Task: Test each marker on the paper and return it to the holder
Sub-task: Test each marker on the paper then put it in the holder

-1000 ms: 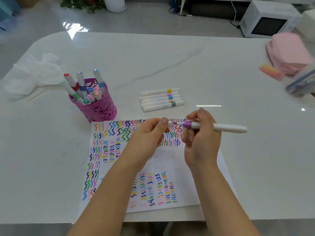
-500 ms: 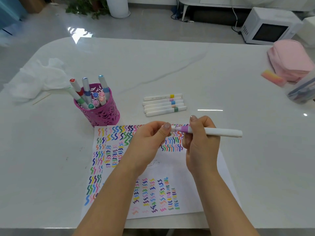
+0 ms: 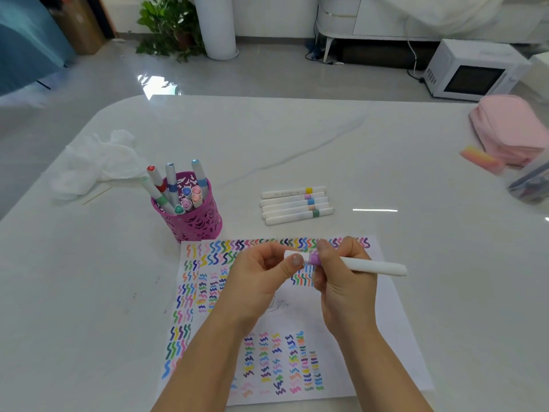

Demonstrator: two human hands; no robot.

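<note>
My right hand [image 3: 344, 281] grips a white marker with a purple band [image 3: 374, 267], held level above the paper [image 3: 371, 328]. My left hand [image 3: 261, 278] pinches the marker's white cap [image 3: 292, 253] at the purple end; the cap sits against the band. The paper is covered with coloured squiggles. A pink cut-out holder [image 3: 193, 224] stands at the paper's far left corner with several markers in it. Several white markers [image 3: 297, 205] lie in a row on the table beyond the paper.
A crumpled white tissue [image 3: 98, 165] lies far left. A pink pouch [image 3: 508, 129], a pink-orange eraser [image 3: 481, 159] and a clear container [image 3: 531, 182] sit at the right edge. The white marble table [image 3: 297, 144] stretches away beyond the marker row.
The cap in my left hand has come onto the purple end of the marker, hiding the tip. The camera has tilted up a little.
</note>
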